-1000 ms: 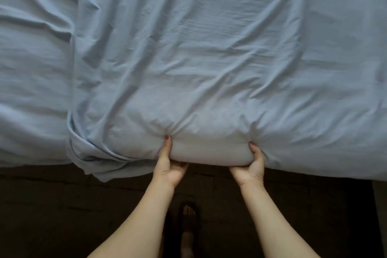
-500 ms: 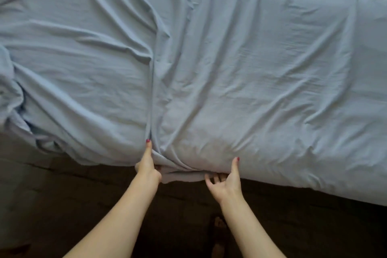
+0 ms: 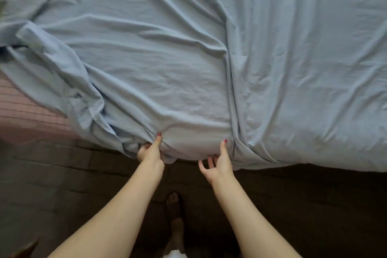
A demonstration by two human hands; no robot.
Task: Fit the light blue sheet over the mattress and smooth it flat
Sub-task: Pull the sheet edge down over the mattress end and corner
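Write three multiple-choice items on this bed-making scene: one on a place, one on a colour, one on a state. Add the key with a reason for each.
1. Where is the mattress left bare?
A. at the left
B. at the right
C. in the middle

2. What colour is the bare mattress?
A. green
B. pink
C. black

3. How does the light blue sheet lie?
A. smooth and flat
B. folded in a neat stack
C. wrinkled, with long folds

Key:
1. A: the sheet's bunched edge stops short there, so the mattress shows beside it.
2. B: the uncovered part is pink with thin dark lines.
3. C: creases run across it, and a deep fold runs down toward the right hand; the left hand pinches the near edge.
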